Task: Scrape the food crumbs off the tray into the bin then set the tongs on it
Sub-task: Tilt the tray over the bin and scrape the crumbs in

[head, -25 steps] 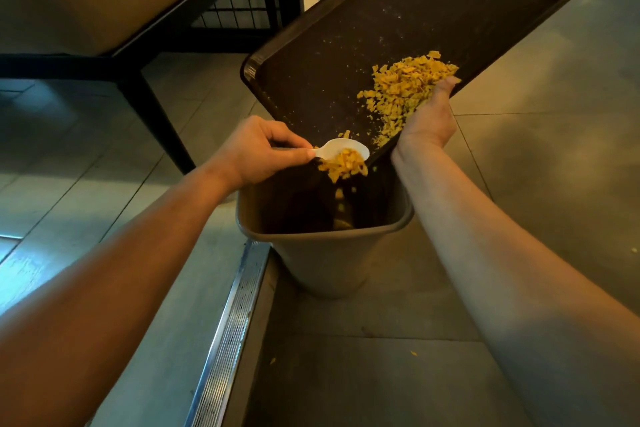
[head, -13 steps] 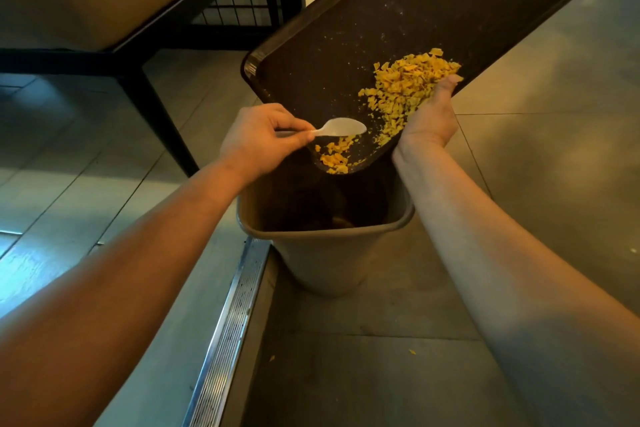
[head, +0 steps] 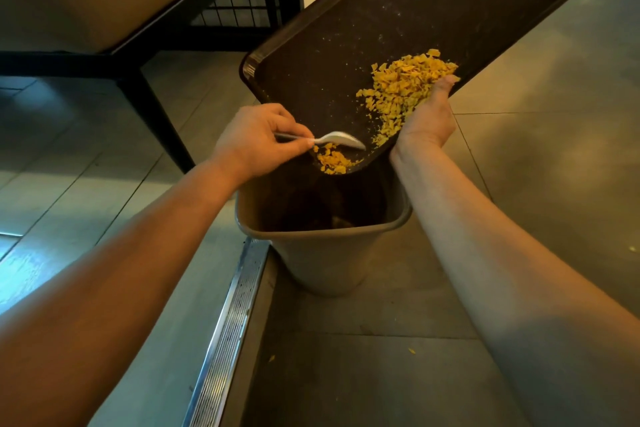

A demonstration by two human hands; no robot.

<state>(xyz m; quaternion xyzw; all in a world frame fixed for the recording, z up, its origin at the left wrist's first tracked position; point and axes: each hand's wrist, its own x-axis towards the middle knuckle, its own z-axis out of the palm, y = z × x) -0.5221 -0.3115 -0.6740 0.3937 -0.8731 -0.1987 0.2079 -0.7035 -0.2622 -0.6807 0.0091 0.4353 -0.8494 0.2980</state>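
Note:
A dark brown tray [head: 398,21] is tilted over a beige bin [head: 322,253], its lowest corner above the bin's opening. My right hand [head: 427,114] grips the tray's right edge, thumb on top. A heap of yellow crumbs [head: 405,87] lies on the tray beside that thumb. A smaller clump of crumbs [head: 332,159] sits at the lowest corner. My left hand [head: 256,139] pinches a white plastic spoon [head: 341,139], whose bowl rests just above the small clump. No tongs are in view.
A black-framed table [head: 138,42] with a slanted leg stands to the left, a wire grid behind it. A metal floor drain strip [head: 225,336] runs along the tiled floor left of the bin. A few stray crumbs [head: 412,351] lie on the floor.
One spoonful of crumbs dropped into the bin. The spoon then went back up onto the tray and has pulled a fresh small clump down to the lowest corner. The tray is held steady.

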